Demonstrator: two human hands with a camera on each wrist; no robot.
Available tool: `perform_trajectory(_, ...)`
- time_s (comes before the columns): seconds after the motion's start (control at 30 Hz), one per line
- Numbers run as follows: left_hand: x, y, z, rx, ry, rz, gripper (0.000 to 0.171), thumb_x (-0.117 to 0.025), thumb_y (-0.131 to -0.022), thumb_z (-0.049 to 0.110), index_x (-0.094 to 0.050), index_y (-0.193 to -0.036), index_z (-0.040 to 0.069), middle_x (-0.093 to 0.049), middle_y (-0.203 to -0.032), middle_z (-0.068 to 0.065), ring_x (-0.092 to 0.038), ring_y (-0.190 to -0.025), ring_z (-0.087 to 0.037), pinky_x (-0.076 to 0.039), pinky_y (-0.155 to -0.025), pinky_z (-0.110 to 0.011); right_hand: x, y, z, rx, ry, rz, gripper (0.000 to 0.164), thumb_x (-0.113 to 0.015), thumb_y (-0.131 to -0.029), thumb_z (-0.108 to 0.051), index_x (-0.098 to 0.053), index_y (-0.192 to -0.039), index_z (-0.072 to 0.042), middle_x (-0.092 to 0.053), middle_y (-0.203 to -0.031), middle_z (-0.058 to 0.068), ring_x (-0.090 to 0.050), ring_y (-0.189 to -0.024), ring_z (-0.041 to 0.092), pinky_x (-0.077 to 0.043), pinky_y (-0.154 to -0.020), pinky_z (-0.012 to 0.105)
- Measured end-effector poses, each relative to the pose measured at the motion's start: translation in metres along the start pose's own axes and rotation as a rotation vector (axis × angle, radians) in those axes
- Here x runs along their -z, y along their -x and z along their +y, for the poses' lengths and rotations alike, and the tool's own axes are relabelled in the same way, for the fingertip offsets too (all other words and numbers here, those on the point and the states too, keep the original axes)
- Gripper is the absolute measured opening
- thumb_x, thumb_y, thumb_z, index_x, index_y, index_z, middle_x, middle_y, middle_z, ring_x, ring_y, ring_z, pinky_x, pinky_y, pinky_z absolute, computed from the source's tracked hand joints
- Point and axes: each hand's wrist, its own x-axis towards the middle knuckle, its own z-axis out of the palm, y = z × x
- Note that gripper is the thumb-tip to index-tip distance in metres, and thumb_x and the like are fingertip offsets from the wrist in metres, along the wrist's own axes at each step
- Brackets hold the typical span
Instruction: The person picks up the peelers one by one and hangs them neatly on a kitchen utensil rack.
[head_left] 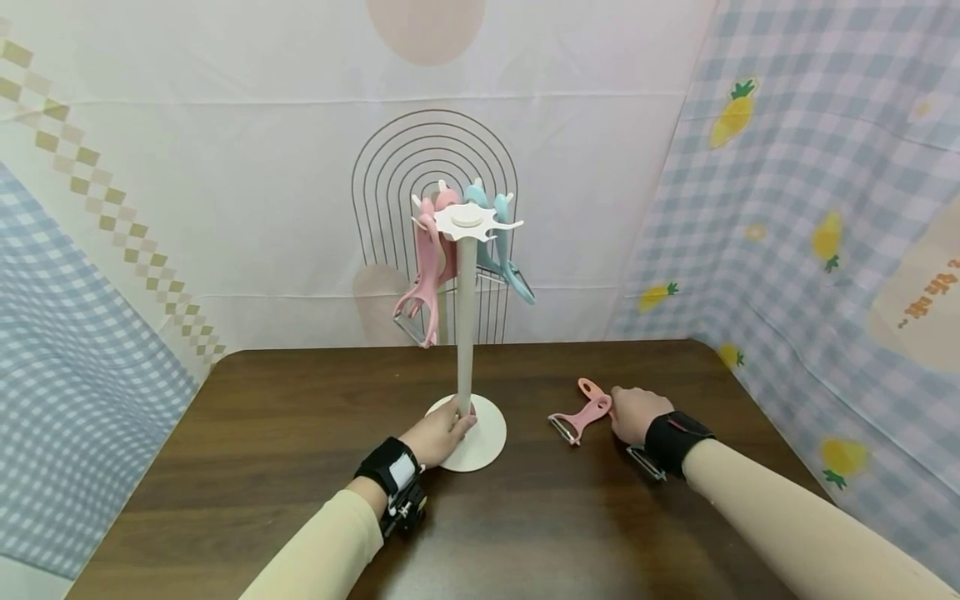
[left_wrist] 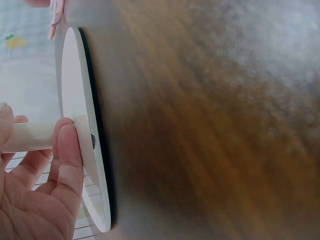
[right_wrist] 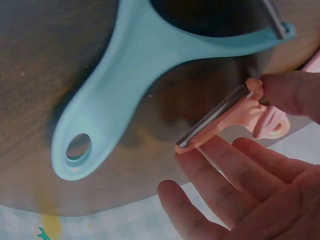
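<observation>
A white stand with a round base and a slim pole stands upright on the table. My left hand grips the pole low down, fingertips right at the base. Over to the right, my right hand holds an orange peeler at its bladed head, thumb at one end and fingers along the other. A pink peeler lies crossed over the orange one's handle. In the right wrist view a light-blue peeler lies close beside the hand, its handle hole toward the lower left.
On the stand's hooked top hang pink peelers at the left and light-blue peelers at the right. Behind the brown table hangs a pale cloth; checked cloth covers the right side.
</observation>
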Motion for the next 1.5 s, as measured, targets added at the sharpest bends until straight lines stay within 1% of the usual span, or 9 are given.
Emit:
perform_trajectory(0.13,-0.001,0.0,0.001,0.002,0.003,0.004,0.009,-0.046,-0.103,0.011,-0.051,-0.101,0.003,-0.048,-0.071,-0.001,-0.047,-0.062,-0.012,-0.04,-0.055,-0.027,-0.007,-0.004,0.007,0.006,-0.009,0.03,0.013,-0.065,-0.087,-0.015,-0.055,-0.083,-0.008,-0.053,-0.068,0.005,-0.055,-0.063,0.025,-0.046,-0.057,0.047)
perform_trajectory(0.27,-0.001,0.0,0.001,0.004,0.004,0.007,0.008,-0.046,-0.103,0.01,-0.051,-0.101,0.003,-0.047,-0.07,0.0,-0.045,-0.061,-0.012,-0.039,-0.054,-0.026,-0.011,-0.008,0.012,0.012,-0.006,0.065,0.01,-0.064,-0.087,-0.015,-0.059,-0.085,-0.006,-0.057,-0.071,0.007,-0.059,-0.067,0.028,-0.047,-0.058,0.05)
perform_trajectory(0.5,-0.001,0.0,0.002,0.012,0.006,0.009,0.009,-0.046,-0.103,0.011,-0.051,-0.101,0.003,-0.046,-0.069,0.0,-0.044,-0.06,-0.012,-0.037,-0.053,-0.026,-0.013,-0.011,0.013,0.015,0.012,0.099,0.011,-0.063,-0.089,-0.015,-0.064,-0.085,-0.004,-0.062,-0.076,0.011,-0.062,-0.071,0.032,-0.049,-0.062,0.052)
perform_trajectory(0.63,-0.002,0.0,0.001,0.015,0.006,0.008,0.01,-0.046,-0.103,0.012,-0.051,-0.102,0.003,-0.046,-0.069,0.0,-0.044,-0.06,-0.012,-0.037,-0.053,-0.027,-0.013,-0.011,0.012,0.01,0.043,0.109,0.012,-0.062,-0.089,-0.014,-0.065,-0.084,-0.003,-0.063,-0.078,0.012,-0.063,-0.075,0.034,-0.049,-0.066,0.055)
perform_trajectory(0.93,-0.002,-0.001,-0.001,0.017,0.004,0.001,0.01,-0.046,-0.103,0.012,-0.051,-0.102,0.003,-0.047,-0.069,0.0,-0.045,-0.06,-0.012,-0.038,-0.053,-0.026,-0.013,-0.016,0.009,-0.03,0.079,0.072,0.013,-0.058,-0.091,-0.006,-0.068,-0.089,0.0,-0.065,-0.084,0.016,-0.063,-0.081,0.036,-0.049,-0.072,0.056)
perform_trajectory(1.1,-0.002,-0.001,-0.002,0.005,0.002,0.012,0.01,-0.046,-0.103,0.011,-0.051,-0.102,0.003,-0.047,-0.069,0.0,-0.044,-0.06,-0.012,-0.038,-0.053,-0.026,-0.009,-0.021,0.01,-0.075,0.027,0.034,0.017,-0.054,-0.095,-0.009,-0.067,-0.092,0.001,-0.065,-0.087,0.017,-0.062,-0.085,0.038,-0.044,-0.078,0.06)
perform_trajectory(1.23,-0.003,0.0,-0.003,0.0,0.003,0.016,0.01,-0.046,-0.103,0.012,-0.051,-0.102,0.003,-0.045,-0.069,0.001,-0.044,-0.06,-0.011,-0.038,-0.053,-0.026,-0.006,-0.023,0.011,-0.098,-0.007,0.006,0.017,-0.055,-0.096,-0.013,-0.066,-0.091,0.0,-0.066,-0.091,0.019,-0.062,-0.087,0.038,-0.04,-0.081,0.061)
perform_trajectory(1.37,-0.003,0.0,-0.003,0.003,0.001,0.015,0.01,-0.046,-0.103,0.012,-0.051,-0.102,0.003,-0.045,-0.068,0.001,-0.044,-0.059,-0.011,-0.037,-0.052,-0.026,-0.007,-0.026,0.013,-0.091,0.006,0.015,0.014,-0.056,-0.094,-0.011,-0.064,-0.089,-0.001,-0.066,-0.092,0.02,-0.062,-0.089,0.04,-0.038,-0.082,0.061)
perform_trajectory(1.5,-0.003,-0.001,-0.002,0.003,-0.002,0.013,0.01,-0.046,-0.103,0.012,-0.05,-0.103,0.003,-0.046,-0.068,0.001,-0.044,-0.059,-0.011,-0.038,-0.052,-0.026,-0.008,-0.027,0.015,-0.082,0.009,0.032,0.013,-0.056,-0.093,-0.009,-0.062,-0.083,-0.003,-0.065,-0.086,0.016,-0.062,-0.083,0.037,-0.038,-0.08,0.06)
